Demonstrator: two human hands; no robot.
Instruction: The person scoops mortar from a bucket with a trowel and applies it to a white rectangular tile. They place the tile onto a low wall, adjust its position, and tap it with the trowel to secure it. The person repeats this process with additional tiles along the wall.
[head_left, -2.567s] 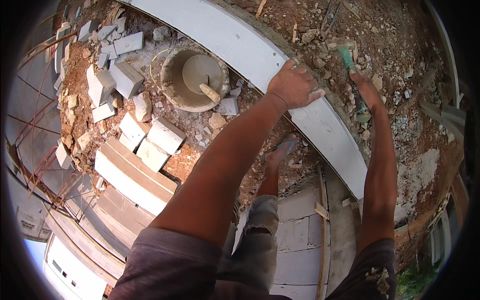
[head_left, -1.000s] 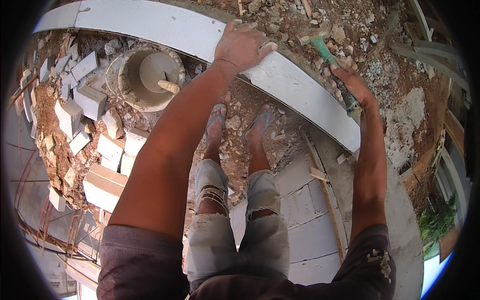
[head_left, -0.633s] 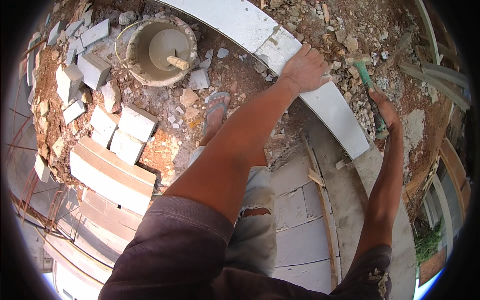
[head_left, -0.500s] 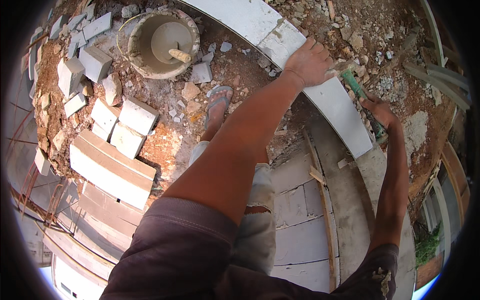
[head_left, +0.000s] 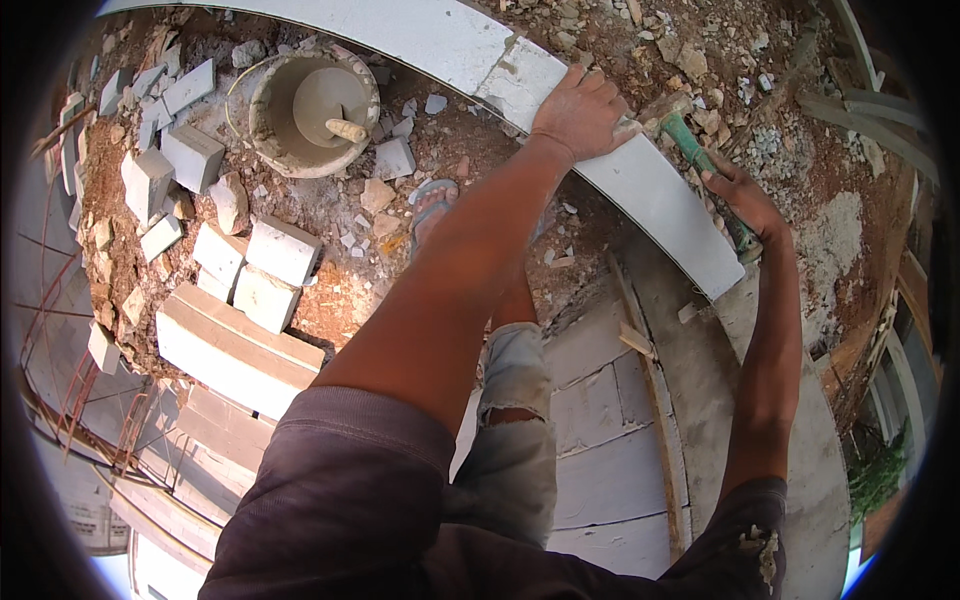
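My left hand (head_left: pixel 580 112) lies over a white, slightly curved building block (head_left: pixel 665 200), its fingers stretched toward the far edge and its thumb pointing right. This block is the right end of a curved row of white blocks (head_left: pixel 420 38), with a mortar-smeared joint beside my hand. On the far right side, my right hand (head_left: pixel 748 205) is closed round a long green tool (head_left: pixel 688 142), held alongside the block's outer edge. A dirty, blunt end shows at the tool's upper left; its exact kind I cannot make out.
A mortar bucket (head_left: pixel 262 110) with a wooden-handled tool (head_left: pixel 346 130) stands at the upper left. Cut white blocks (head_left: pixel 284 248) and rubble lie below it. A wooden strip (head_left: pixel 650 390) runs beside the pale block surface (head_left: pixel 600 480). Timber planks (head_left: pixel 870 140) lie far right.
The whole view has shifted, so the bucket and block row sit further left. My left hand stays at the same spot on the block; the green tool has moved slightly along its outer edge.
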